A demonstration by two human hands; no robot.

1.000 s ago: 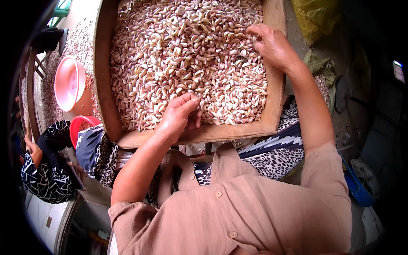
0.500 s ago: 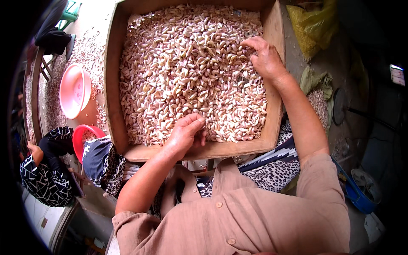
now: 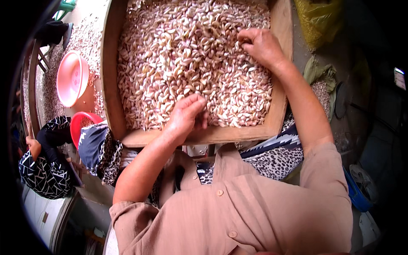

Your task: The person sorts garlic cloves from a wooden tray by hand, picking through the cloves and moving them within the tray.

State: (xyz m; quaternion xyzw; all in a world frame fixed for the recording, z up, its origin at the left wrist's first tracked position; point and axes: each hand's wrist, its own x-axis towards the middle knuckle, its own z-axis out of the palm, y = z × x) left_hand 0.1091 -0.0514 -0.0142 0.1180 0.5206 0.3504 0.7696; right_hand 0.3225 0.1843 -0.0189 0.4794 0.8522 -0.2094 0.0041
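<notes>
So a big pile of garlic cloves (image 3: pixel 191 55) is filling a wooden tray (image 3: pixel 238 134) right in front of the person, spreading pretty much from wall to wall. The left hand (image 3: pixel 189 114) is sitting over the near edge of the pile, its fingers curling in and the thumb lying close to the index finger. Can't tell if it's pinching a clove, since the palm side is facing away. The right hand (image 3: pixel 263 46) is reaching over the tray's right wall, its fingers bending together above the cloves on that side; can't tell whether it's holding or touching any.

Off to the left, a pink bowl (image 3: pixel 70 76) is sitting tilted-looking near the tray, with a red bowl (image 3: pixel 75 131) just below it in view, holding some small bits. Further left, a co-worker's hand (image 3: pixel 33 147) is showing beside a black-and-white patterned sleeve. Over on the right, a yellow bag (image 3: pixel 318 23) is slumping near the tray's far corner, and a blue basket (image 3: pixel 358 195) is resting lower down, near the person's right elbow.
</notes>
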